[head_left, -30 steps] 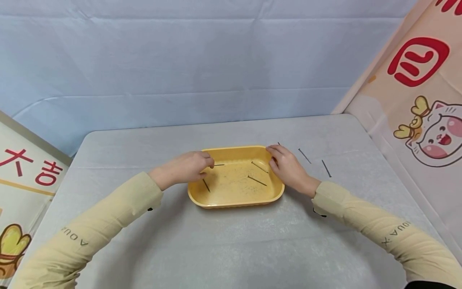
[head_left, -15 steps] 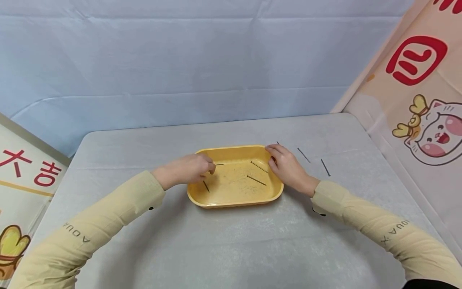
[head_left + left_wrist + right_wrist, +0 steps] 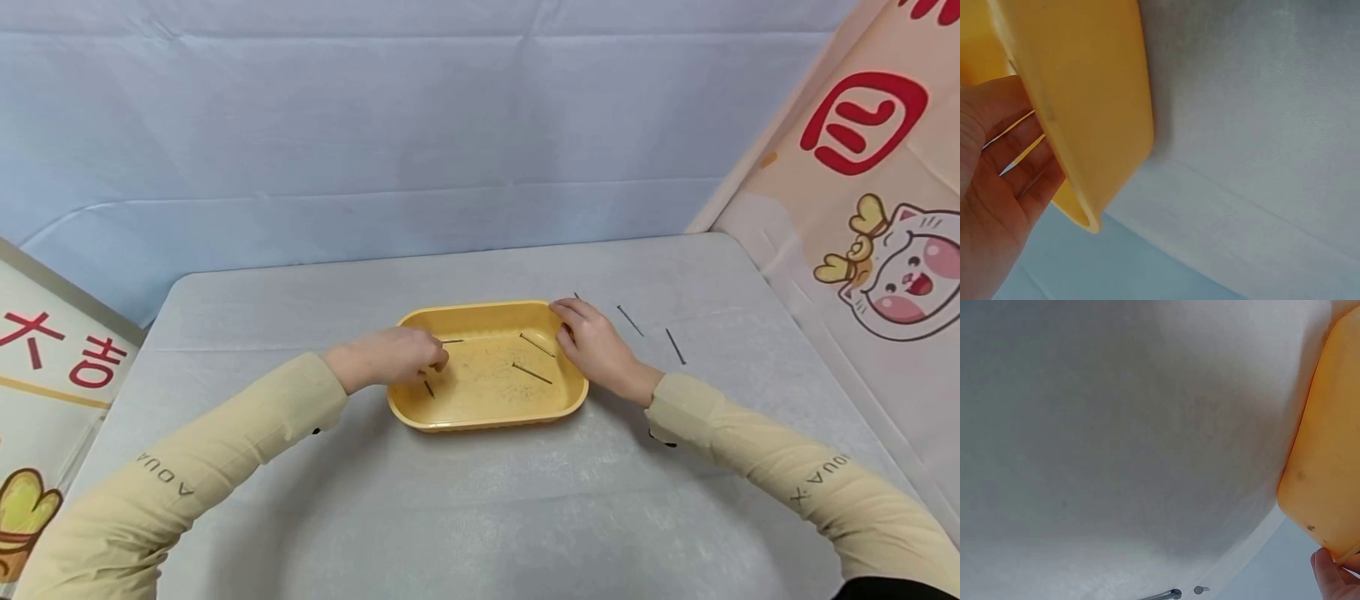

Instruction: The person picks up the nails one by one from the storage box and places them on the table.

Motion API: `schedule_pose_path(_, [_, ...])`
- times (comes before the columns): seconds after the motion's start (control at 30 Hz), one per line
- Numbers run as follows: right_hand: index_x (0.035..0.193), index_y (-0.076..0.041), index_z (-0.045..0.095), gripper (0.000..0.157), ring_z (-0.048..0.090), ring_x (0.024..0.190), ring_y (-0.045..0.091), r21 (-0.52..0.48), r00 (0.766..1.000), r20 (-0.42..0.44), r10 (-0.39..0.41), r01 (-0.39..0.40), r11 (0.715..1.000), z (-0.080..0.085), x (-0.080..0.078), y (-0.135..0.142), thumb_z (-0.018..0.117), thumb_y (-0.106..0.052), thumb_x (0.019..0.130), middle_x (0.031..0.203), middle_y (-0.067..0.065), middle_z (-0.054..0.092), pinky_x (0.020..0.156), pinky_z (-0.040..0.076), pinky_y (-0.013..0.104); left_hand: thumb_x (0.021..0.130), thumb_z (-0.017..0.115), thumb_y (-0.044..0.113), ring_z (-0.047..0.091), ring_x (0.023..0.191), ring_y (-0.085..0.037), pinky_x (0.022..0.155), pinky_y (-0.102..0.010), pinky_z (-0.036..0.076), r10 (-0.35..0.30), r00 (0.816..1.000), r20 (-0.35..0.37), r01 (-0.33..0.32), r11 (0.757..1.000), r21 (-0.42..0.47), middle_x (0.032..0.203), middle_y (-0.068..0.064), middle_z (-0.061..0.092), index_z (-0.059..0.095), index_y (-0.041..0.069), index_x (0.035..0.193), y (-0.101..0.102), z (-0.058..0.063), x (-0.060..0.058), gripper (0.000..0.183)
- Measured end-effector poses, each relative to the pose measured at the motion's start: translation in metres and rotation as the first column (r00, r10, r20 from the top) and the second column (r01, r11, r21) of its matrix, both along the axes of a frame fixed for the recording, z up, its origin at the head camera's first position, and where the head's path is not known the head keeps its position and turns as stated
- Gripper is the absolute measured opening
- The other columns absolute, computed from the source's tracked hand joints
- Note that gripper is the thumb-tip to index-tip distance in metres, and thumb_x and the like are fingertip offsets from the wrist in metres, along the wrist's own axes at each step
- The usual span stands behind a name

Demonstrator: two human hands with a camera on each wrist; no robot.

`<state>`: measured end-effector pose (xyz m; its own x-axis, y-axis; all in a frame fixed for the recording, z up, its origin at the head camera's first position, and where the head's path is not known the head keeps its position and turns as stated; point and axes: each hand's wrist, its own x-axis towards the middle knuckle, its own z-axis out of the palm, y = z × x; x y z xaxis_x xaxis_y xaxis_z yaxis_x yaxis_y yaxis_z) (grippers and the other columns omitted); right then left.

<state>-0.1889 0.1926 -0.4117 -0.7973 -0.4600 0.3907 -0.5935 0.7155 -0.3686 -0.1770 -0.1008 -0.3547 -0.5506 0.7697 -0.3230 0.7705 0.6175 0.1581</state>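
Note:
A shallow yellow plastic tray (image 3: 480,421) stands on the table with several metal nails lying in it. My left hand (image 3: 393,354) reaches over its left end, fingers bent down inside, above a nail (image 3: 429,388) that it partly covers. In the left wrist view the tray wall hides those fingertips, so I cannot tell whether they pinch the nail. Another nail (image 3: 452,341) lies just beyond these fingers. My right hand (image 3: 600,350) holds the tray's far right corner by the rim. Two more nails, a nearer one (image 3: 532,373) and a farther one (image 3: 537,344), lie toward the tray's right side.
Right of the tray, loose nails lie on the grey-covered table (image 3: 480,517), one nail (image 3: 631,321) nearer the tray and another nail (image 3: 676,346) farther out. A third pokes out behind my right hand. A pale cloth backdrop (image 3: 360,150) rises behind the table.
My left hand has moved slightly right and further into the tray, its fingers drawing downward and covering more of the left nail. My right hand has stayed at the corner.

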Motion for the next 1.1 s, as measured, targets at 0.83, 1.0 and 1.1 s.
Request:
schedule_pose_path(0.83, [0.117,0.010,0.055,0.033,0.053,0.106,0.032,0.009,1.000,0.005,-0.001,0.001,1.000,0.000,0.000,0.000,0.051,0.001,0.085,0.116,0.021,0.054,0.086,0.048,0.040,0.084,0.058,0.000,0.042,0.064,-0.013,0.059,-0.022,0.038,-0.071,0.997,-0.023,0.071,0.997,-0.015,0.069,0.003,0.050,0.062,0.010,0.076,-0.002,-0.020,-0.001,0.014])
schedule_pose_path(1.0, [0.117,0.010,0.055,0.033,0.053,0.105,0.032,0.006,1.000,0.008,0.000,0.000,1.000,0.000,0.000,0.000,0.052,0.001,0.085,0.116,0.021,0.054,0.084,0.048,0.040,0.083,0.057,-0.003,0.041,0.064,-0.013,0.060,-0.022,0.037,-0.069,0.997,-0.035,0.068,0.997,-0.034,0.068,0.004,0.048,0.061,0.011,0.074,-0.001,-0.021,-0.001,0.017])
schedule_pose_path(1.1, [0.117,0.010,0.055,0.034,0.053,0.105,0.032,0.006,1.000,0.006,0.002,-0.002,1.000,-0.001,0.000,0.000,0.052,0.001,0.085,0.116,0.021,0.054,0.085,0.048,0.040,0.081,0.056,-0.006,0.040,0.063,-0.013,0.059,-0.022,0.036,-0.073,0.996,-0.044,0.071,0.996,-0.047,0.068,0.004,0.046,0.061,0.011,0.073,0.000,-0.021,-0.001,0.019])
